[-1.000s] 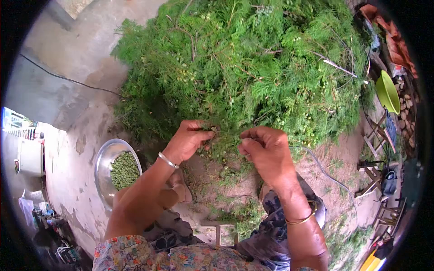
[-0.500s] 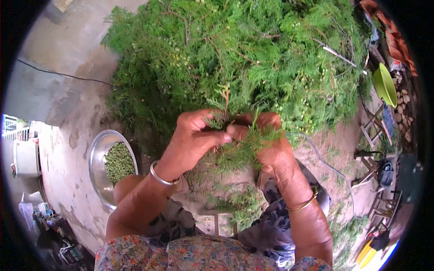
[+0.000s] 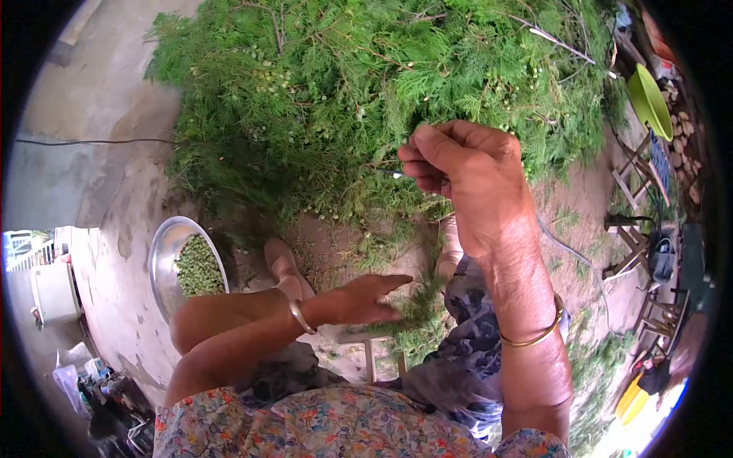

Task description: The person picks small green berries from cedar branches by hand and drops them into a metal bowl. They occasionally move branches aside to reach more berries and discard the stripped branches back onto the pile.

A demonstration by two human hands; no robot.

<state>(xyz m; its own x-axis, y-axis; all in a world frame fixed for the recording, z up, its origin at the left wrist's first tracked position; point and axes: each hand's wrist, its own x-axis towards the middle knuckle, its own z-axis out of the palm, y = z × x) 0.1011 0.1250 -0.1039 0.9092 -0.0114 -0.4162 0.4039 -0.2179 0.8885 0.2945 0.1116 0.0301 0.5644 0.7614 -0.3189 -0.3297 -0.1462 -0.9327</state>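
My left hand is low, in front of my lap, with its fingers stretched out and apart and nothing in it. Just past its fingertips are blurred green sprigs close to the ground. My right hand is raised at the near edge of a large heap of leafy evergreen branches. Its thumb and fingers are pinched together, and whatever lies between them is hidden. Small pale green cones dot the branches. On the left, a steel bowl holds many small green cones.
A wooden stool frame shows between my legs. A yellow-green basin and wooden chairs stand at the right. One cable runs along the left floor, another at the right. Cut greenery litters the ground.
My hands, close together around a green sprig before, are now apart. The left has dropped toward my lap and opened; the right has risen slightly, and the sprig is gone from between them.
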